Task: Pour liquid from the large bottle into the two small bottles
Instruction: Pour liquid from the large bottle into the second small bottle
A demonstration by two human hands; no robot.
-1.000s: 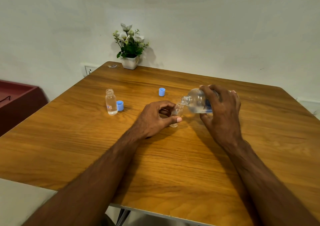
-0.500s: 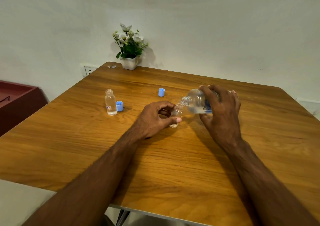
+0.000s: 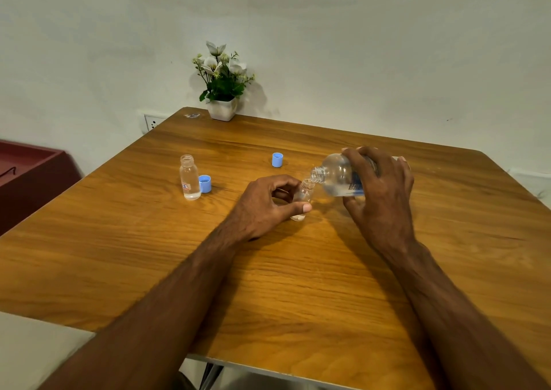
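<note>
My right hand point(image 3: 381, 192) grips the large clear bottle point(image 3: 337, 177), tipped on its side with its open neck pointing left and down. The neck meets the mouth of a small clear bottle point(image 3: 303, 197) that stands on the wooden table point(image 3: 268, 285). My left hand point(image 3: 265, 207) holds that small bottle between thumb and fingers. A second small bottle point(image 3: 189, 177), uncapped and holding clear liquid, stands upright at the left. A blue cap point(image 3: 205, 183) lies right beside it. Another blue cap point(image 3: 277, 160) sits farther back near the middle.
A white pot with white flowers point(image 3: 222, 91) stands at the table's far edge against the wall. A dark red cabinet point(image 3: 29, 174) is left of the table. A wall socket point(image 3: 152, 122) is behind the table's far left corner.
Hardly anything differs; both hands and both held bottles keep the same pouring pose, and the view has shifted only slightly.
</note>
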